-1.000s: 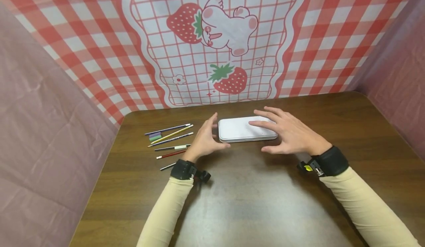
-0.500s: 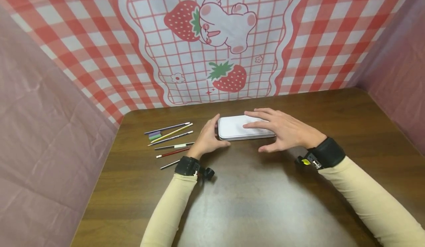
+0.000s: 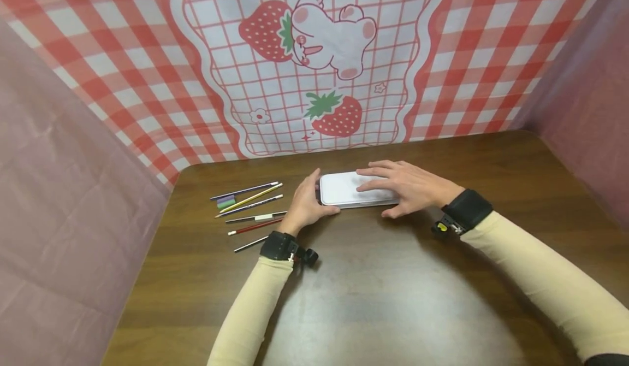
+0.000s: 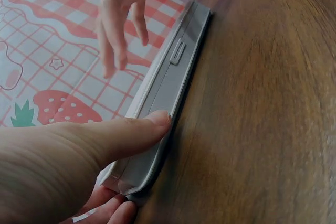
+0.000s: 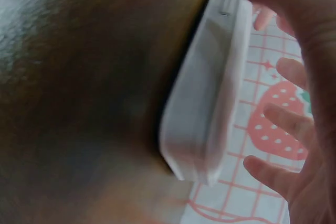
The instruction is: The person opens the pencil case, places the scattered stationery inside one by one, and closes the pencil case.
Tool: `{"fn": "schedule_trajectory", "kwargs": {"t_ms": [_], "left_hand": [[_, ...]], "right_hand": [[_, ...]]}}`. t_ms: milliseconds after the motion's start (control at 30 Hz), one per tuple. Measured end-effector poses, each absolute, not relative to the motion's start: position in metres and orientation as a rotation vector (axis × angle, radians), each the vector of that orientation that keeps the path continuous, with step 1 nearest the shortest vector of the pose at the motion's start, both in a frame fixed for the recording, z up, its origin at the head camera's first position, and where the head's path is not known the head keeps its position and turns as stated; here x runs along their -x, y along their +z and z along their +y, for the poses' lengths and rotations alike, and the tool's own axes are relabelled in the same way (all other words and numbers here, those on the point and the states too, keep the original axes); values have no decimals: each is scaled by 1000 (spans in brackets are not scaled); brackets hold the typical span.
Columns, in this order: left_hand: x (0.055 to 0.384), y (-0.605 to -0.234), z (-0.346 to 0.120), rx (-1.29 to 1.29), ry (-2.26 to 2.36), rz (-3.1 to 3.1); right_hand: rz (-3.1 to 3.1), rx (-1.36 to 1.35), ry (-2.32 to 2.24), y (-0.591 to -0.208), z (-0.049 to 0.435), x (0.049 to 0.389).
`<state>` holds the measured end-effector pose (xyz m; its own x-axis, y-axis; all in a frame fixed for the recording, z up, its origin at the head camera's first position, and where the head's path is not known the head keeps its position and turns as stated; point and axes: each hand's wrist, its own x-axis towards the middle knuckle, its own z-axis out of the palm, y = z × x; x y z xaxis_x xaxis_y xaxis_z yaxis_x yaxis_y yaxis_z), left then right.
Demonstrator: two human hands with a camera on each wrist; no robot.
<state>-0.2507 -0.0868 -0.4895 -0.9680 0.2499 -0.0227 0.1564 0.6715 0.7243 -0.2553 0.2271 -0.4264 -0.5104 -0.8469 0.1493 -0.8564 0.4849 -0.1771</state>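
A flat white pencil case [image 3: 338, 190] with rounded corners lies closed on the table. My left hand [image 3: 306, 205] grips its left end, the thumb along the front side and the other fingers around the end. In the left wrist view, the case's front side [image 4: 157, 100] has a small rectangular latch near the middle. Over the right half of the case is my right hand [image 3: 415, 186], fingers spread and relaxed, hiding that end from the head camera. The right wrist view shows the right hand [image 5: 310, 145] apart from the case [image 5: 197, 93], which is blurred there.
Left of the case lie several pencils, among them a yellow pencil [image 3: 250, 198] and a red pencil [image 3: 255, 226]. Purple and green small blocks [image 3: 226, 202] lie among them. A checked strawberry cloth [image 3: 339, 117] hangs behind the wooden table [image 3: 363, 278].
My left hand has closed in on the left end of the case. The right hand has shifted left over the lid, its fingers still spread. The pencils lie as before.
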Motion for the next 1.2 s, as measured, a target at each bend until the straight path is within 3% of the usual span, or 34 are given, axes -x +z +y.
{"fn": "schedule_trajectory", "kwargs": {"t_ms": [200,733,1200], "left_hand": [[257,-497,-89,-354,1082,2805],[238,-472,-83,-318,1200,2783],[246,-490,-83,-301,1129,2825]], "right_hand": [[-2733,-1560,327,-430,221,258],[-2725,-1521,119,-428,211,262],[-2673,-1498,42,-429,204,259]]}}
